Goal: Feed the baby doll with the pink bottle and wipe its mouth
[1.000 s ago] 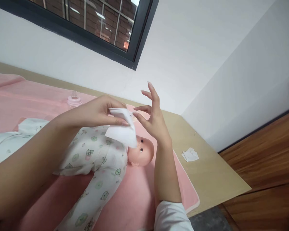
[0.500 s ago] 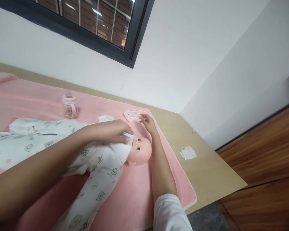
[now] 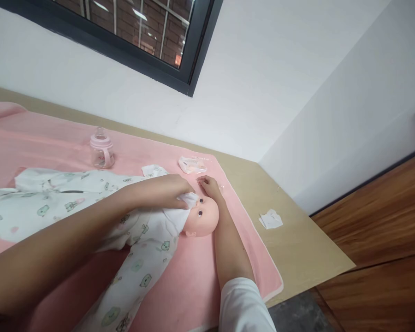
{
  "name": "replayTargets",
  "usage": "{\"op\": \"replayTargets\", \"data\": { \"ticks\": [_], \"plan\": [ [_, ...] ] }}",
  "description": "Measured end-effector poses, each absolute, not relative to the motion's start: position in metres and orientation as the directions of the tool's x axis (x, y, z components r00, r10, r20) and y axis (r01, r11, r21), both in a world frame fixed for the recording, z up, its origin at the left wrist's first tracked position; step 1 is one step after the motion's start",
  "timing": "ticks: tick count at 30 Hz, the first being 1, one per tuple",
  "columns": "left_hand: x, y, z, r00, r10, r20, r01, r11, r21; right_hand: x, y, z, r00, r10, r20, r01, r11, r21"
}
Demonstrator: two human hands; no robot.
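Observation:
A baby doll [image 3: 204, 221] lies on its back in a white sleepsuit [image 3: 138, 263] with green animal prints, its bald head to the right. My left hand [image 3: 171, 190] reaches across its chest, fingers closed on a white tissue [image 3: 190, 198] at the doll's mouth; part of the tissue is hidden under the hand. Beyond the crown of the head, my right hand [image 3: 209, 185] has loosely bent fingers with nothing visible in them. A small clear plastic packet [image 3: 192, 164] lies just past these fingers, apart from them.
A pink baby bottle [image 3: 102, 151] with a handle stands on the pink mat [image 3: 190, 286] near the wall. On the wooden table [image 3: 297, 249], to the right, lies a crumpled white tissue or wipe [image 3: 270, 219]. A wall and a dark window frame [image 3: 190, 78] rise behind.
My right hand has drawn back from the plastic packet toward the doll's head. My left hand has shifted slightly right, and the tissue sits more bunched over the doll's mouth.

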State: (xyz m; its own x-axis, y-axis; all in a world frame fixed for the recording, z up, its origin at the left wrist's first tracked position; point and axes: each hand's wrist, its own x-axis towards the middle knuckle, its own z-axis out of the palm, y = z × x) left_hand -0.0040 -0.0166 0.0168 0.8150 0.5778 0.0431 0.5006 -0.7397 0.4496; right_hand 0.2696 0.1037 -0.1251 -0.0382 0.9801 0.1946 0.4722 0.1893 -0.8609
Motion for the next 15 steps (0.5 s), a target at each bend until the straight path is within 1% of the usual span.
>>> {"op": "replayTargets", "data": {
  "ticks": [8,15],
  "plan": [
    [-0.003,-0.0185,0.0172,0.842,0.529,0.103,0.431,-0.776,0.46,0.2687,0.1019,-0.1255,-0.028,0.984,0.178,0.459,0.171,-0.872],
    [-0.0057,-0.0124,0.0133,0.815,0.577,0.055,0.513,-0.762,0.396,0.2682,0.1014,-0.1244,-0.005,0.988,0.155,0.429,0.143,-0.892]
  ]
}}
